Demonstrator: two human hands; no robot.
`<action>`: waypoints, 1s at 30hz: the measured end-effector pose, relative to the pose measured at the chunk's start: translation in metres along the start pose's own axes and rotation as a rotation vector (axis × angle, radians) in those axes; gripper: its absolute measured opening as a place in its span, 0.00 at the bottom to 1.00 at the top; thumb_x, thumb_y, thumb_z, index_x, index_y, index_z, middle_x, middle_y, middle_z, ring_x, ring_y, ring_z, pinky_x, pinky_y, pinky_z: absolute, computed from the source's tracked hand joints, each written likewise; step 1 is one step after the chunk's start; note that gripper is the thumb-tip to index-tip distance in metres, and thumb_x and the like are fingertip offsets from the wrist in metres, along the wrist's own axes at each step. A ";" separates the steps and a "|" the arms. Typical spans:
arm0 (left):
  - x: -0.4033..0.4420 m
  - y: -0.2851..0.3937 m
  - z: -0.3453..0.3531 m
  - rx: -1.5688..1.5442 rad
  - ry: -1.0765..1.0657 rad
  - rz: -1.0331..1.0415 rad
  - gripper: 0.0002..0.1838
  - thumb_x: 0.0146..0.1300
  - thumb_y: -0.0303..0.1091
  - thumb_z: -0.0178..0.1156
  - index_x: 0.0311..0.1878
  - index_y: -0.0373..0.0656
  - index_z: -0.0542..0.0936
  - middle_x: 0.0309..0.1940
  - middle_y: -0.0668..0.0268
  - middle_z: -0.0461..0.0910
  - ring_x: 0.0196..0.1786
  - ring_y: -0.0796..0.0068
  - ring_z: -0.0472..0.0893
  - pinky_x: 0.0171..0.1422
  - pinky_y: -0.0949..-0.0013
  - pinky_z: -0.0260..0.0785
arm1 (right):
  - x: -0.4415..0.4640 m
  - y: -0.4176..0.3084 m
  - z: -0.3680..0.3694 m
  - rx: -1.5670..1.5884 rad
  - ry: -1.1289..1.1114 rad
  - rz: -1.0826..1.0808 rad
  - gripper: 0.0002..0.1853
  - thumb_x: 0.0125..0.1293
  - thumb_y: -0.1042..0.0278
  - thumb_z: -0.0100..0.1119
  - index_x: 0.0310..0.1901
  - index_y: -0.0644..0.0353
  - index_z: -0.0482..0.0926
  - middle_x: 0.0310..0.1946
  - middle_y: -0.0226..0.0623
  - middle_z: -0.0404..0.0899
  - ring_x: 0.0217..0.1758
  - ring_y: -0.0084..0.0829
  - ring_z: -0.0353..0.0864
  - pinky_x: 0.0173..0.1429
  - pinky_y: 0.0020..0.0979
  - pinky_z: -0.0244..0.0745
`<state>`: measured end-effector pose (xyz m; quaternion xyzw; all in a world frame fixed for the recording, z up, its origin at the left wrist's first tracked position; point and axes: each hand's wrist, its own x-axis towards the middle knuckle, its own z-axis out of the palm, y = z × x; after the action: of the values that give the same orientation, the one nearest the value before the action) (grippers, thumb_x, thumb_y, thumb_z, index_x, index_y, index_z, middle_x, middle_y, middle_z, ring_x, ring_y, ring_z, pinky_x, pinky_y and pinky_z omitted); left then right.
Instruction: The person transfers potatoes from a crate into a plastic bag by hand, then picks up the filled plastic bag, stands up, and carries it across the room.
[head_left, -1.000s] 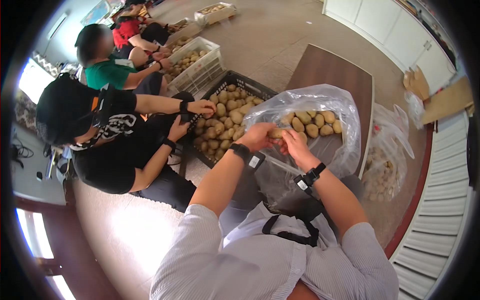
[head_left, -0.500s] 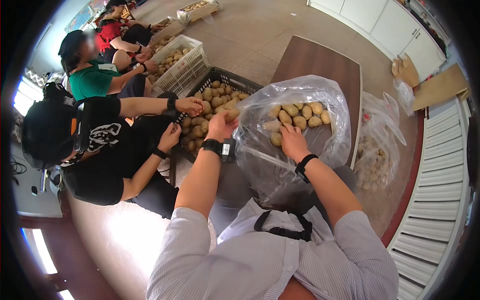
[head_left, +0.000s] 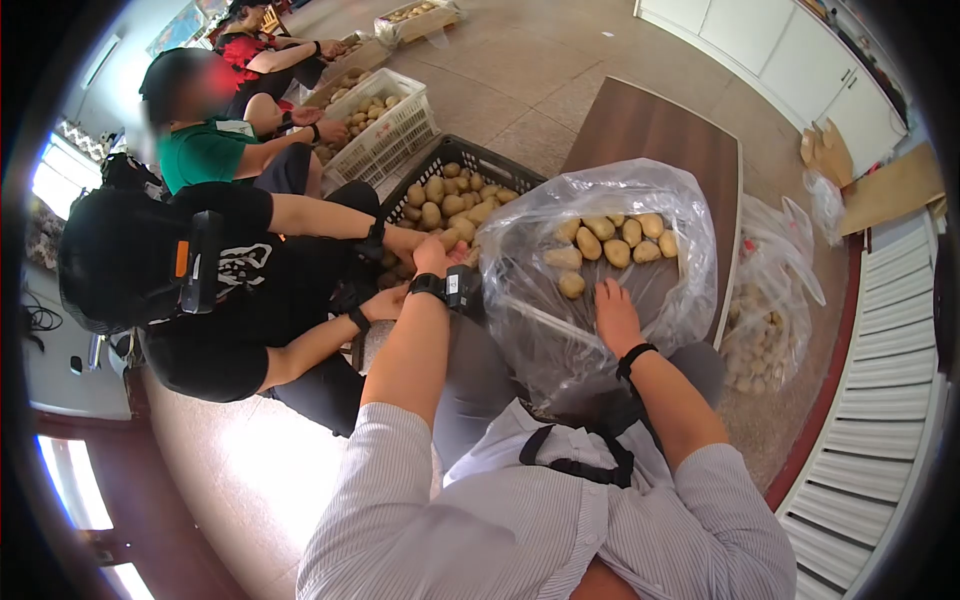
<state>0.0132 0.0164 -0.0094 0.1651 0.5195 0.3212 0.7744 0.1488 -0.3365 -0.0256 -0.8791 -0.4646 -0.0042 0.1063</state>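
Observation:
Over the near side of the black crate (head_left: 510,168), my left hand (head_left: 435,256) has its fingers curled at a potato (head_left: 452,238); some fingertips are hidden. A co-worker's hand (head_left: 404,243) is right beside it. My right hand (head_left: 617,312) lies with fingers stretched out on the clear plastic bag (head_left: 640,182), just below and right of the nearest potato (head_left: 571,285). Inside the bag, several more potatoes (head_left: 618,254) form rough rows toward the far side. The crate holds a heap of loose potatoes (head_left: 453,205).
Under the bag is a brown low table (head_left: 650,125). A filled clear bag of potatoes (head_left: 757,350) stands on the floor at the right, near a white radiator (head_left: 870,380). White crates (head_left: 385,130) of potatoes and other seated people are at upper left.
My right hand has drawn back from the potatoes in the bag and flattened out. My left hand has shifted left over the crate, closer to the co-worker's hand, which has also reached in.

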 end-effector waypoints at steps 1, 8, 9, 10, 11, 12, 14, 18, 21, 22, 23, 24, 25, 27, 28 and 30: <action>0.004 0.000 -0.003 -0.013 0.017 -0.007 0.13 0.68 0.33 0.51 0.52 0.37 0.71 0.44 0.49 0.75 0.39 0.51 0.79 0.37 0.52 0.78 | -0.002 0.000 -0.001 0.010 0.011 0.000 0.19 0.64 0.75 0.52 0.57 0.64 0.69 0.61 0.48 0.65 0.63 0.50 0.67 0.59 0.44 0.74; 0.018 0.003 -0.013 -0.030 0.063 -0.048 0.11 0.67 0.32 0.51 0.49 0.37 0.72 0.43 0.50 0.75 0.39 0.52 0.79 0.38 0.53 0.78 | -0.013 0.005 -0.008 0.063 0.009 0.019 0.24 0.61 0.75 0.54 0.61 0.61 0.69 0.64 0.43 0.65 0.61 0.51 0.69 0.61 0.46 0.71; 0.017 0.003 -0.014 -0.002 0.073 -0.034 0.11 0.67 0.32 0.51 0.48 0.37 0.72 0.43 0.51 0.75 0.39 0.53 0.79 0.39 0.53 0.78 | -0.015 0.005 -0.009 0.037 0.001 0.039 0.24 0.60 0.75 0.55 0.60 0.59 0.70 0.63 0.43 0.66 0.61 0.52 0.69 0.61 0.46 0.71; 0.016 0.004 -0.014 0.028 0.085 -0.022 0.10 0.67 0.32 0.51 0.47 0.37 0.73 0.42 0.52 0.75 0.39 0.54 0.79 0.39 0.54 0.78 | -0.015 0.004 -0.012 0.009 -0.007 0.061 0.25 0.58 0.75 0.56 0.60 0.58 0.70 0.63 0.43 0.67 0.60 0.52 0.70 0.61 0.46 0.70; 0.013 0.005 -0.014 0.065 0.094 -0.016 0.10 0.66 0.32 0.51 0.46 0.38 0.73 0.42 0.53 0.75 0.39 0.55 0.79 0.40 0.54 0.78 | -0.016 0.005 -0.013 0.003 -0.005 0.078 0.25 0.58 0.75 0.56 0.60 0.58 0.70 0.63 0.43 0.67 0.60 0.52 0.70 0.61 0.46 0.70; 0.012 0.006 -0.014 0.105 0.102 -0.004 0.09 0.66 0.32 0.51 0.45 0.38 0.73 0.42 0.54 0.75 0.39 0.55 0.79 0.40 0.54 0.78 | -0.015 0.005 -0.012 0.048 -0.027 0.103 0.24 0.58 0.75 0.56 0.59 0.58 0.71 0.62 0.43 0.68 0.59 0.52 0.70 0.61 0.47 0.70; 0.002 0.007 -0.009 0.181 0.094 0.016 0.08 0.65 0.32 0.51 0.43 0.39 0.74 0.41 0.56 0.75 0.38 0.57 0.79 0.41 0.55 0.78 | -0.017 0.008 -0.014 0.085 -0.045 0.142 0.23 0.57 0.75 0.56 0.58 0.57 0.72 0.62 0.44 0.69 0.59 0.53 0.70 0.61 0.47 0.70; -0.029 -0.001 0.008 0.336 -0.079 0.118 0.11 0.67 0.33 0.52 0.47 0.37 0.72 0.39 0.58 0.73 0.37 0.59 0.78 0.41 0.57 0.78 | -0.020 0.012 -0.016 0.206 -0.079 0.205 0.22 0.57 0.74 0.56 0.56 0.58 0.73 0.61 0.46 0.69 0.58 0.55 0.71 0.61 0.47 0.69; -0.061 -0.006 0.024 0.440 -0.232 0.176 0.14 0.69 0.35 0.53 0.52 0.35 0.70 0.39 0.58 0.72 0.37 0.61 0.78 0.39 0.59 0.76 | -0.017 0.014 -0.016 0.330 -0.041 0.251 0.23 0.56 0.72 0.58 0.56 0.59 0.73 0.60 0.48 0.69 0.59 0.55 0.71 0.61 0.47 0.69; -0.067 -0.009 0.028 0.476 -0.282 0.168 0.14 0.69 0.34 0.53 0.51 0.35 0.71 0.40 0.59 0.73 0.37 0.63 0.78 0.38 0.59 0.76 | -0.016 0.017 -0.013 0.412 -0.028 0.280 0.23 0.55 0.71 0.59 0.56 0.59 0.73 0.60 0.50 0.69 0.59 0.55 0.71 0.61 0.46 0.69; -0.076 -0.013 0.031 0.479 -0.316 0.167 0.13 0.69 0.35 0.53 0.50 0.36 0.72 0.41 0.60 0.74 0.36 0.65 0.78 0.36 0.62 0.75 | -0.014 0.020 -0.008 0.409 -0.022 0.284 0.23 0.55 0.71 0.59 0.56 0.59 0.73 0.60 0.50 0.69 0.59 0.55 0.71 0.61 0.46 0.69; -0.080 -0.016 0.033 0.481 -0.323 0.163 0.13 0.69 0.35 0.53 0.50 0.36 0.72 0.41 0.60 0.74 0.36 0.65 0.78 0.36 0.62 0.75 | -0.012 0.020 -0.003 0.457 0.050 0.310 0.24 0.55 0.71 0.60 0.56 0.59 0.73 0.58 0.51 0.71 0.58 0.56 0.71 0.61 0.46 0.70; -0.081 -0.019 0.034 0.507 -0.400 0.140 0.14 0.69 0.36 0.53 0.50 0.36 0.72 0.42 0.60 0.74 0.36 0.65 0.79 0.36 0.63 0.75 | -0.009 0.019 -0.002 0.506 0.123 0.335 0.24 0.54 0.71 0.61 0.56 0.59 0.73 0.57 0.53 0.72 0.57 0.56 0.72 0.61 0.46 0.70; -0.082 -0.026 0.037 0.576 -0.501 0.103 0.14 0.69 0.37 0.54 0.51 0.37 0.73 0.41 0.61 0.76 0.35 0.66 0.79 0.36 0.64 0.76 | -0.002 0.021 -0.001 0.566 0.111 0.374 0.26 0.54 0.70 0.62 0.57 0.59 0.72 0.54 0.52 0.74 0.53 0.54 0.76 0.58 0.44 0.73; -0.086 -0.028 0.039 0.578 -0.506 0.100 0.14 0.69 0.37 0.54 0.51 0.37 0.73 0.41 0.61 0.76 0.35 0.66 0.79 0.36 0.64 0.76 | 0.003 0.020 -0.001 0.629 0.095 0.405 0.28 0.54 0.70 0.63 0.58 0.60 0.71 0.52 0.50 0.77 0.49 0.52 0.80 0.54 0.42 0.75; -0.097 -0.032 0.042 0.650 -0.552 0.047 0.15 0.68 0.39 0.55 0.51 0.38 0.72 0.41 0.60 0.76 0.35 0.66 0.80 0.36 0.64 0.76 | 0.015 0.011 -0.011 0.894 0.032 0.518 0.27 0.56 0.68 0.63 0.58 0.61 0.71 0.49 0.47 0.78 0.45 0.47 0.82 0.49 0.39 0.78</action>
<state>0.0374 -0.0690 0.0562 0.4922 0.3629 0.1020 0.7846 0.1678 -0.3323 -0.0150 -0.8337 -0.1865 0.2076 0.4765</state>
